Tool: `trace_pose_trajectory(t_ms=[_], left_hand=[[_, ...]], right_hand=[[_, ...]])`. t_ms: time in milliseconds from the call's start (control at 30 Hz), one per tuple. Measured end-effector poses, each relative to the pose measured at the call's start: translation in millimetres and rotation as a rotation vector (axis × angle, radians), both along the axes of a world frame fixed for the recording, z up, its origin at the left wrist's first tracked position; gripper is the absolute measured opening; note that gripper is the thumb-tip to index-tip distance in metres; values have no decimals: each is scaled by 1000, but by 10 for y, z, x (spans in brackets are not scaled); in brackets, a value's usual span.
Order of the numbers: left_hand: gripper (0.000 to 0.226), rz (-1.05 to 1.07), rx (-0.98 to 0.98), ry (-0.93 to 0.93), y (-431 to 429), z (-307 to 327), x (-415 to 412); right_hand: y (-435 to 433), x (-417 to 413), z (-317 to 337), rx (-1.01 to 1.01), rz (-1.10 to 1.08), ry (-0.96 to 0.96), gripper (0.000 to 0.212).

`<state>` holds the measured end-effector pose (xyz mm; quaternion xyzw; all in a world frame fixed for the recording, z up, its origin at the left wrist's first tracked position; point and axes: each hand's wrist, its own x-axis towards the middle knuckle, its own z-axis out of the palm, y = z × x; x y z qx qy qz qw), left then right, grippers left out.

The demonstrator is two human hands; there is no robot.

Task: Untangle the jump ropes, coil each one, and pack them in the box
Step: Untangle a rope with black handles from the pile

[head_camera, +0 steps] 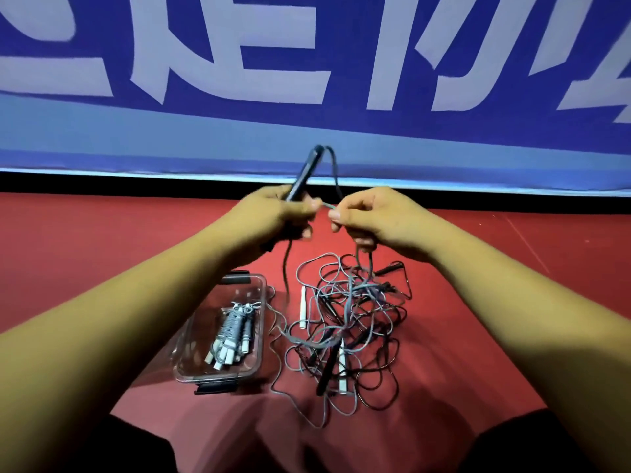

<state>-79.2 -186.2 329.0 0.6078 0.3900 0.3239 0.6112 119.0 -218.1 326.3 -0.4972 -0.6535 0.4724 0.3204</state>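
Head view: a person seated on a red floor (102,254) in front of a blue banner (307,131) works on a heap of jump ropes, a job judged to be under way but well short of finished. The left hand (283,216) is closed in a fist round a dark handle (305,174) that points up toward 12 o'clock. The right hand (375,223), just beside it at 3 o'clock, pinches a thin cord (335,172) between thumb and curled fingers. That cord arches from the handle's top down to the right hand, and more cord hangs from both hands into the tangle (348,322) on the floor at 6 o'clock of the hands.

One clear box (262,339) stands open just beside the tangle, at its 9 o'clock, with two dark latches (235,276), one at each end. Inside lies a coiled bundle (229,331) of grey cord with white handle ends. About six ends show, which suggests more than one rope is packed, though the exact number cannot be told.

In the tangle, two loose white handles (303,307) can be counted and at least two dark ones; the ropes themselves are too interlaced to count. Left to do, by this reading: free the rope in hand, coil it, pack it, then repeat for the rest.
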Motion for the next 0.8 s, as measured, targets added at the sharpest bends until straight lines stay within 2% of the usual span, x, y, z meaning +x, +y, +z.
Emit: trace_pose_trajectory(t_ms=[67, 167, 267, 333, 400, 433, 467, 500, 567, 667, 733, 800], left_hand=[[23, 196, -9, -88, 79, 55, -28], [26, 383, -18, -156, 223, 70, -184], [21, 505, -82, -128, 349, 4, -374], [14, 495, -21, 103, 408, -64, -460], [7, 424, 163, 533, 427, -134, -507], [14, 393, 265, 712, 413, -158, -496], [22, 366, 348, 808, 382, -160, -466], [28, 351, 396, 810, 340, -132, -419], [27, 326, 422, 640, 275, -67, -322], [21, 35, 303, 319, 149, -75, -189], [19, -116, 218, 206, 77, -115, -133], [18, -125, 197, 186, 59, -119, -95]], right_hand=[[29, 113, -220, -122, 35, -22, 24], [40, 333, -587, -304, -9, -144, 23], [51, 441, -740, -226, -39, -398, 24], [64, 394, -700, -179, -96, -381, 25], [69, 284, -562, -122, -110, -293, 25], [69, 217, -476, -78, -98, -276, 25], [70, 147, -388, -23, -78, -271, 24], [67, 78, -315, 30, -57, -275, 24], [46, -46, -190, 102, -17, -256, 23], [23, -162, -102, 167, 8, -146, 25], [19, -184, -63, 161, 0, -46, 27], [27, -152, -67, 95, 14, 52, 26]])
